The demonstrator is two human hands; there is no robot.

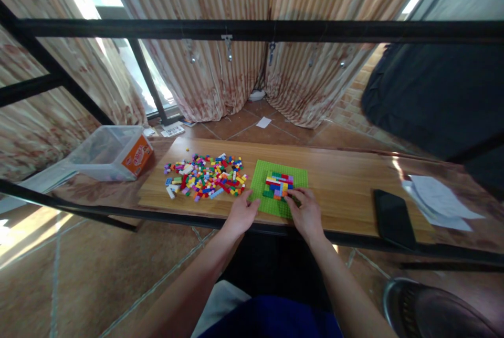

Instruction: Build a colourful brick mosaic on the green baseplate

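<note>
Evidently, the wooden board point(342, 186) carries loose bricks point(208, 176) left of the green baseplate point(258, 176). The left hand point(241, 213), fingers parted, borders its near-left edge; the right hand point(307, 214), fingers narrow, meets the brick build point(280, 185) on top, grip unclear. Lopsided pressing could shift everything.

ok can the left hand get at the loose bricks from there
Probably yes: the left hand is at the left edge of the baseplate, close to the loose bricks, and nothing visible stands between.
</note>
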